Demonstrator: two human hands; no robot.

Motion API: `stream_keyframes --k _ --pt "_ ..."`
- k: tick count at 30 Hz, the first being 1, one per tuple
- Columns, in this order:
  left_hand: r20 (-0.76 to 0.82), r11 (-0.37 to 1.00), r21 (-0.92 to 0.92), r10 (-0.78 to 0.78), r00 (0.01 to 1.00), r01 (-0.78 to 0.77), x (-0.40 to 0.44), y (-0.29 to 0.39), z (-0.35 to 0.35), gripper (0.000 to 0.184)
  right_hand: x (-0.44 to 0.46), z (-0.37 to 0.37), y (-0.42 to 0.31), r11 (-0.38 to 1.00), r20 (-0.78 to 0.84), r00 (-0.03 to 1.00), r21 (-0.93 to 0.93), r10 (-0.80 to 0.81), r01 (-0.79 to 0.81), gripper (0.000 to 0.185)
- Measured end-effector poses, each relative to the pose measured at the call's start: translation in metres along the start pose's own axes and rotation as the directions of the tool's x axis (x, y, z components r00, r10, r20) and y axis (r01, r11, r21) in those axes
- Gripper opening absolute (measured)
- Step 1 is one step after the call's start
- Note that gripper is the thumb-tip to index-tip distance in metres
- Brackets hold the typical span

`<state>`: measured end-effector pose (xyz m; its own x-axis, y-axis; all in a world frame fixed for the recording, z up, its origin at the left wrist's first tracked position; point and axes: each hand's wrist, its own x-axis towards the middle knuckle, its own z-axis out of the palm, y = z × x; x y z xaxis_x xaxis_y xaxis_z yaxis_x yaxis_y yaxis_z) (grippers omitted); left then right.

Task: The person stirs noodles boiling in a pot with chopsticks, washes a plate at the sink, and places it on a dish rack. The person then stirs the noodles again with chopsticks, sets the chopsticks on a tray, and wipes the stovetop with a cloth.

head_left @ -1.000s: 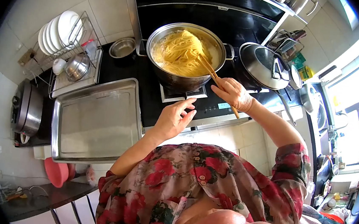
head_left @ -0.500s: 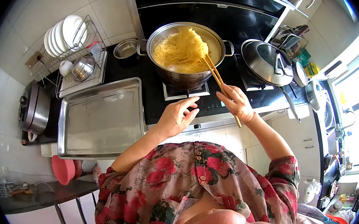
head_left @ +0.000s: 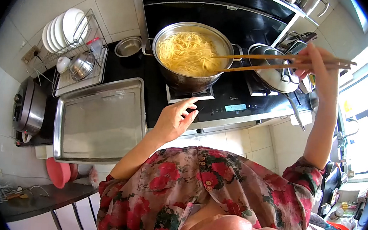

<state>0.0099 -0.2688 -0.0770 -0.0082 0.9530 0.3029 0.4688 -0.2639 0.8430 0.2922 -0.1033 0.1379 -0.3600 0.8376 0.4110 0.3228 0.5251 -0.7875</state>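
Lying left of the round, two-handled steel pot point(head_left: 186, 83) is a shallow rectangular silver metal tray point(head_left: 100, 121). The bare left hand point(head_left: 175, 119), nearer to the pot than the other, hangs just on its near side, fingers loosely curled, holding nothing. Inside the pot, tangled pale-yellow noodles point(head_left: 185, 53) lie spread, forward of the left hand. Two long brown wooden chopsticks point(head_left: 250, 57) meet them at the pot's right side; their long axis runs rightward, nearly level across the view, above the silver lidded pan point(head_left: 279, 81) right of the pot. The right hand point(head_left: 321, 70), well right of the pot, grips the chopsticks toward their far ends.

Half a second ago the right hand was lower and closer to the pot, the chopsticks slanted steeply and the noodles were heaped up; the left hand has hardly moved.
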Motion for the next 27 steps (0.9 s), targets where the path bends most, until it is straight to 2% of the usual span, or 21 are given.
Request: stream_keyframes --k 2,4,6,7,8,10,12,13,14,16,18,24,27 --pt "-0.019 1.000 -0.028 0.002 1.000 -0.002 -0.002 -0.001 -0.005 0.039 0.018 0.009 -0.003 1.000 -0.015 1.000 -0.027 -0.007 0.006 0.036" --pt "-0.031 0.999 -0.045 0.000 1.000 -0.001 -0.004 -0.003 -0.008 0.038 0.041 0.031 0.006 1.000 0.044 0.999 -0.015 0.014 -0.013 0.038" --pt "-0.036 0.998 -0.068 -0.008 0.999 0.005 -0.005 -0.008 -0.008 0.038 0.065 0.053 0.023 0.993 0.137 0.985 0.047 0.103 -0.111 0.037" --pt "-0.042 0.997 -0.078 -0.013 0.999 0.010 -0.005 -0.011 -0.009 0.038 0.075 0.065 0.028 0.984 0.141 0.974 0.005 0.176 -0.178 0.035" --pt "-0.047 0.997 -0.083 -0.016 0.999 0.012 -0.006 -0.012 -0.010 0.038 0.081 0.072 0.038 0.984 0.147 0.974 0.000 0.175 -0.177 0.035" --pt "-0.035 0.996 -0.086 -0.037 0.999 0.033 -0.010 -0.014 -0.014 0.039 0.090 0.084 0.061 0.940 0.193 0.921 -0.027 0.338 -0.339 0.032" --pt "-0.049 0.995 -0.088 -0.051 0.998 0.046 -0.013 -0.020 -0.017 0.040 0.084 0.096 0.092 0.912 0.280 0.886 0.075 0.370 -0.404 0.032" --pt "-0.054 0.995 -0.083 -0.060 0.997 0.056 -0.015 -0.022 -0.019 0.040 0.080 0.107 0.105 0.858 0.257 0.858 0.154 0.444 -0.490 0.033" --pt "-0.065 0.995 -0.081 -0.067 0.996 0.062 -0.017 -0.024 -0.021 0.040 0.073 0.108 0.111 0.872 0.191 0.883 0.166 0.429 -0.460 0.033" --pt "-0.072 0.990 -0.092 -0.109 0.991 0.102 -0.019 -0.027 -0.024 0.040 0.060 0.113 0.129 0.863 0.175 0.907 0.284 0.383 -0.419 0.034" --pt "-0.046 0.988 -0.080 -0.137 0.990 0.133 -0.020 -0.026 -0.027 0.040 0.035 0.122 0.137 0.834 0.096 0.907 0.364 0.409 -0.414 0.034" --pt "-0.029 0.993 -0.068 -0.100 0.995 0.097 -0.014 -0.028 -0.017 0.039 -0.025 0.169 0.168 0.655 0.057 0.912 0.678 0.405 -0.333 0.042" --pt "-0.048 0.992 -0.067 -0.109 0.993 0.106 -0.011 -0.028 -0.009 0.040 -0.041 0.185 0.172 0.603 -0.068 0.896 0.762 0.438 -0.237 0.043"
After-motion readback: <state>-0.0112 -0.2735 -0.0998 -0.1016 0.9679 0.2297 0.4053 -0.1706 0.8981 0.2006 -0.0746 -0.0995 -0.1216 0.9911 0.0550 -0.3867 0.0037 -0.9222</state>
